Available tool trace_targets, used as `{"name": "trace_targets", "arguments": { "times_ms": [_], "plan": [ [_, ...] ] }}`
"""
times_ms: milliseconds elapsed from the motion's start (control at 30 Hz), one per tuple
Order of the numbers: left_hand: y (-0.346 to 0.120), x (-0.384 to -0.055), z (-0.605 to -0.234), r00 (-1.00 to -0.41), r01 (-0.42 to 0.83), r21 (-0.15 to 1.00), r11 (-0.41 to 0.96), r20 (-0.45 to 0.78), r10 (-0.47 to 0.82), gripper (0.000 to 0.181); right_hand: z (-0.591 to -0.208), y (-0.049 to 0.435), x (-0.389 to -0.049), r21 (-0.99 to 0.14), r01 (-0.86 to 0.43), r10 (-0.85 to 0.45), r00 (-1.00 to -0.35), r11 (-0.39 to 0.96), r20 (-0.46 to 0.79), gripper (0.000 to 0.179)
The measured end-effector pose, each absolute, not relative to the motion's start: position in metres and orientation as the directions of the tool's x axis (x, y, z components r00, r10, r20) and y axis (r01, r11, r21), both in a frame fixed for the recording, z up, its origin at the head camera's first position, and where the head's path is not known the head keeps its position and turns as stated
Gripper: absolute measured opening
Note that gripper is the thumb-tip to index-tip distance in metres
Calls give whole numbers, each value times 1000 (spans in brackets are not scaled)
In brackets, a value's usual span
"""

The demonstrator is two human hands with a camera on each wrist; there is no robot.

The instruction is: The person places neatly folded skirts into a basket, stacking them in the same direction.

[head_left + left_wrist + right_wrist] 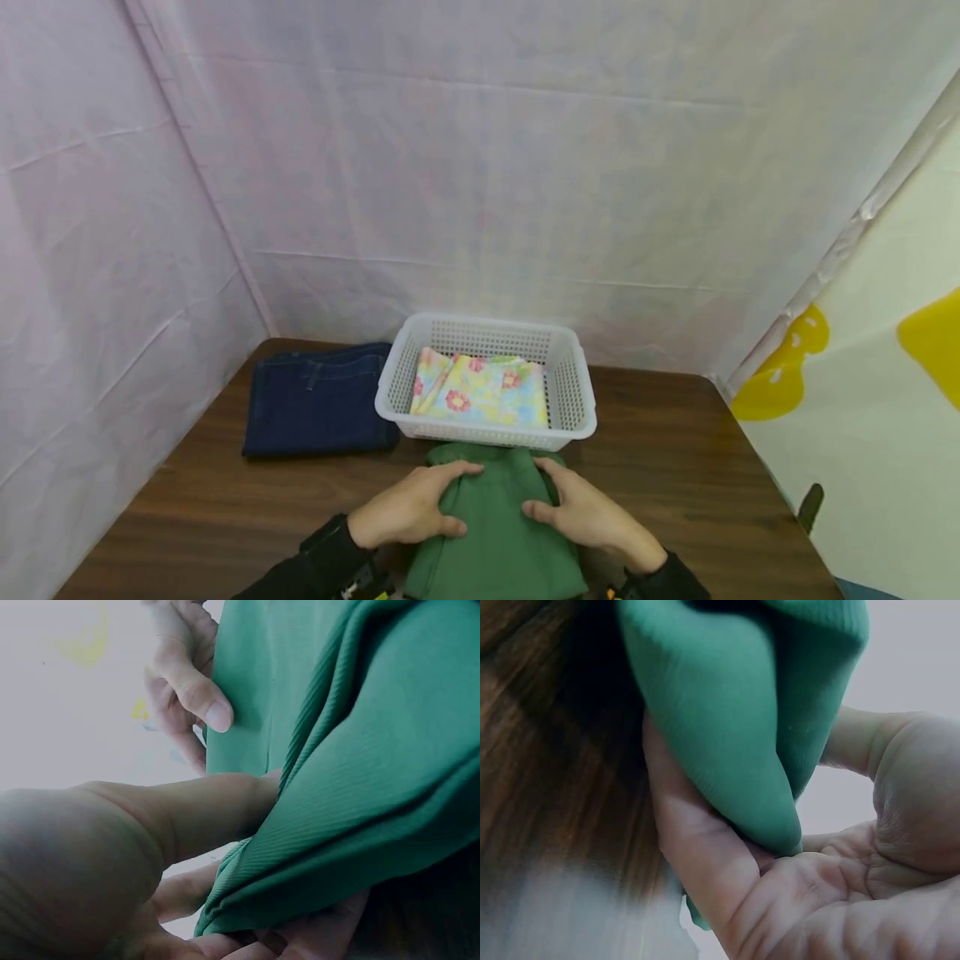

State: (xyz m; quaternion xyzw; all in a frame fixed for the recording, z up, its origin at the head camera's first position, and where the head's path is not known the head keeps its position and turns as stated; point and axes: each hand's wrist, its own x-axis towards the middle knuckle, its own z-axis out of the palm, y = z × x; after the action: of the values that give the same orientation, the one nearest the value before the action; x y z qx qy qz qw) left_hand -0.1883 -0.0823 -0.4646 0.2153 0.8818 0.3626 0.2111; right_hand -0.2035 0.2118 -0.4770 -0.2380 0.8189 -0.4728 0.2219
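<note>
A folded green garment [498, 542] of fine ribbed cloth lies on the table in front of me. My left hand [412, 504] grips its left side, thumb on top. In the left wrist view the fingers of that hand [82, 862] reach under the green folds [375, 780]. From the other side my right hand [588, 510] holds the right edge. Its fingers pass beneath the rounded fold [712, 712] in the right wrist view, with the thumb partly hidden behind the cloth. The garment's far edge lies right at the front of a white basket [491, 432].
Inside the basket lies a folded floral cloth [480, 398] in yellow, pink and blue. Folded dark blue denim [318, 408] rests left of the basket. The brown wooden table [675, 450] meets white fabric walls [480, 167] at its back and left.
</note>
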Motion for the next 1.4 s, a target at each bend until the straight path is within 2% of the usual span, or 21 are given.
{"name": "trace_targets", "arguments": {
  "times_ms": [467,1000,1200,1400],
  "plan": [
    [-85,-186,-457,-815,308,751,584,-109,569,70,-467,216,-202,-914,-158,-601,-792,374,-109,66],
    [-93,-181,-428,-793,356,810,466,-2,609,65,-432,225,-196,-948,-102,-597,-796,302,-104,65],
    [-96,-179,-414,-805,361,807,468,16,593,65,-420,227,-193,-962,-106,-598,-799,253,-69,67],
    [-97,-174,-406,-815,410,797,444,102,570,66,-410,230,-192,-969,-112,-564,-825,221,-34,67]
  ]
}}
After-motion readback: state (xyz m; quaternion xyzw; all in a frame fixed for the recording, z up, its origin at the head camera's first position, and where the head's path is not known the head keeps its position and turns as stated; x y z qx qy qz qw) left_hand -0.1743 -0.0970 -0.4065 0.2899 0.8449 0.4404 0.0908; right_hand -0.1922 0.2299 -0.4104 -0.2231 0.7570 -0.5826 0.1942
